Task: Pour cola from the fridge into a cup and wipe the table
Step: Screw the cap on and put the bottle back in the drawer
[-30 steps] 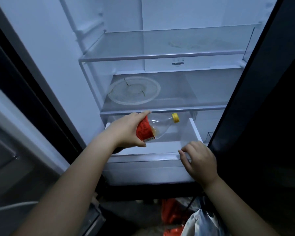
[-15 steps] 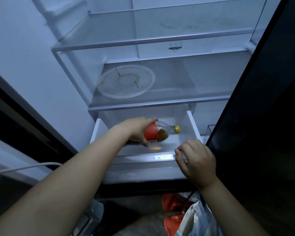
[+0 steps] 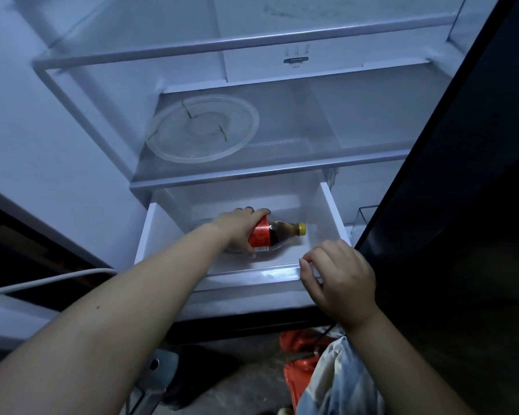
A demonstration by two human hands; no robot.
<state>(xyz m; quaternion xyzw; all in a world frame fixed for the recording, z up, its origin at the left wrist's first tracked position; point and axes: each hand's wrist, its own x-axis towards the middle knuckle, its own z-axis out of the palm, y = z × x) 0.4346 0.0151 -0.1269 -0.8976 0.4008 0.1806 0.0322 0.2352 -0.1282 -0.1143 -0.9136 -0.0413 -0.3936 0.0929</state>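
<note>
Open fridge drawer (image 3: 327,205) with the cola bottle (image 3: 277,236) lying on its side inside.
The bottle's long axis runs across the drawer, yellow cap (image 3: 302,229) toward the right wall; it has a red label and dark cola. The left hand (image 3: 237,229) wraps its base end; the right hand (image 3: 339,277) curls over the drawer's front lip.

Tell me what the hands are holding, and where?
The left hand grips the cola bottle round its red-labelled middle. The right hand holds the drawer by its front edge.
</note>
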